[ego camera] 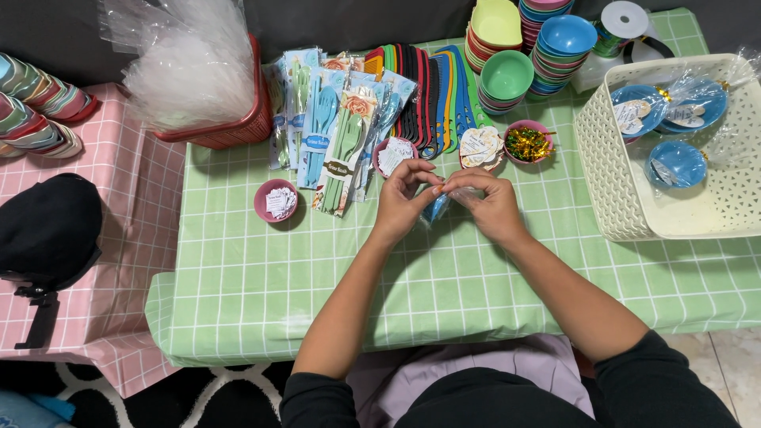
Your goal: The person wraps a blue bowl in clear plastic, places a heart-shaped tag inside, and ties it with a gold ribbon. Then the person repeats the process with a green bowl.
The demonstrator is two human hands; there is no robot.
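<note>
A clear-wrapped blue bowl [435,208] is held above the green checked table [261,269], pinched at its top by the fingertips of the left hand [400,198] and right hand [487,202], hanging between and just below them.

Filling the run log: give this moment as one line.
left hand: pinching clear plastic wrap | right hand: gripping same blue item in clear plastic wrap | surface: green checked tablecloth
</note>
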